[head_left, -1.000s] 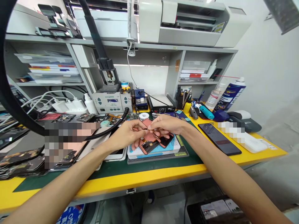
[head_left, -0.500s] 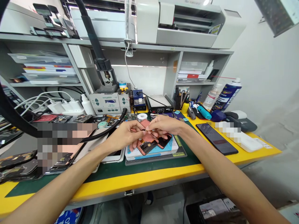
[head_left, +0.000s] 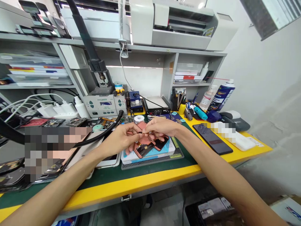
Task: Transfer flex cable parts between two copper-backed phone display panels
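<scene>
A reddish phone frame (head_left: pixel 144 150) with a dark lower section is sitting tilted between the two hands, partly covered by their fingers. The left hand (head_left: pixel 124 136) is bending over its left side, thumb and forefinger set narrow, with other fingers showing along its edge. The right hand (head_left: pixel 161 128) is coming over from the opposite side, its thumb and forefinger also narrow and close to the left thumb. Whether either is pinching something small, I cannot tell.

Just below the right hand's fingers, a dark-screened phone (head_left: pixel 161 144) is lying beside the frame. Under both hands, a white-and-blue box (head_left: pixel 169 147) is resting on a grey textured mat (head_left: pixel 152 161), which is lying on a green mat (head_left: pixel 110 174) over the yellow-edged tabletop (head_left: pixel 131 184).

Just beyond the hands, a white tape roll (head_left: pixel 139 118) is standing near their fingertips. Below the left wrist, a white tablet (head_left: pixel 113 161) is lying flat, and a black hose (head_left: pixel 103 134) is curving above that wrist. Well to the right of the right hand, a large black phone (head_left: pixel 213 139) is lying flat. Farther beyond the hands, a grey control unit (head_left: pixel 105 105) is standing on the left, and a blue spray can (head_left: pixel 221 95) is standing on the right.
</scene>
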A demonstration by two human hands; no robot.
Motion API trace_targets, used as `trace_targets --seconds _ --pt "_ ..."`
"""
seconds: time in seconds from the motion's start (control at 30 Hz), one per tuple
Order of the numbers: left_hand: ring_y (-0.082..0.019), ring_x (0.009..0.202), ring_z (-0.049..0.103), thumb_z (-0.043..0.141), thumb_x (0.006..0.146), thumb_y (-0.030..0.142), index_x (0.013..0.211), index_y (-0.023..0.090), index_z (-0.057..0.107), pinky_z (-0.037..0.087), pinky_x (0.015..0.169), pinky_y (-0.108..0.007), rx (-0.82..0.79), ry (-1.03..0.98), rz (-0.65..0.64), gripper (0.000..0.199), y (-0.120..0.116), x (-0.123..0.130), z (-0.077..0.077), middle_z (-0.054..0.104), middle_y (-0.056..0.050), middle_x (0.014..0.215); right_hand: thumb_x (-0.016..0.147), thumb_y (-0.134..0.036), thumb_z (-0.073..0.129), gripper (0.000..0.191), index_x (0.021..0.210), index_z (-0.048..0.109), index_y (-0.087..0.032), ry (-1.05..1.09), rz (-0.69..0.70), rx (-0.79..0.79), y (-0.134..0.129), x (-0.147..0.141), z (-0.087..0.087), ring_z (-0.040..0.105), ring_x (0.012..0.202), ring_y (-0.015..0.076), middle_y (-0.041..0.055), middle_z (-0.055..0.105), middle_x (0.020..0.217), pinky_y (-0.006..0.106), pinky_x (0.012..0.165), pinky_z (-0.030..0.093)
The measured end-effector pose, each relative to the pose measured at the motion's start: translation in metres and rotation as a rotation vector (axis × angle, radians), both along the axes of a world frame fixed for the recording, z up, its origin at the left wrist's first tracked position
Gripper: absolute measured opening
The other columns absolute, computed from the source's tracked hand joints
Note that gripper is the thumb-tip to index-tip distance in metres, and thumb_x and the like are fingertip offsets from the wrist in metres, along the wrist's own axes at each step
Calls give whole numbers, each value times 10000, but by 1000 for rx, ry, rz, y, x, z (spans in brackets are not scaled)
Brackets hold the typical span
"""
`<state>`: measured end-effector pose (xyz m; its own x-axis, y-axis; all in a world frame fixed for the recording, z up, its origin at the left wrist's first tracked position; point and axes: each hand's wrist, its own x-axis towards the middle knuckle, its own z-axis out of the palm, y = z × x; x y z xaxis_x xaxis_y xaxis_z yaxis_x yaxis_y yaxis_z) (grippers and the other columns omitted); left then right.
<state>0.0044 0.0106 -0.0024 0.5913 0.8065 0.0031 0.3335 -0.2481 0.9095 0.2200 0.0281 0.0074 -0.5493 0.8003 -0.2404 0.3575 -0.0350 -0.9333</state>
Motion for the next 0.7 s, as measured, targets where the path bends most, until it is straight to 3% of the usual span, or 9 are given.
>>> trace_targets --seconds 0.33,0.7 --pt "-130 391 558 630 881 375 924 173 591 455 377 -200 -12 -9 10 210 0 0 0 574 45 464 821 -251 604 194 672 620 -128 29 -3 -14 -8 -5 10 304 307 47 -36 557 502 176 274 363" --pt "-150 386 572 626 880 392 969 182 567 459 358 -218 -34 -32 15 235 0 0 -2 567 53 467 833 -289 626 214 696 622 -126 67 25 -25 -3 -1 5 309 316 47 -25 574 536 182 279 365"
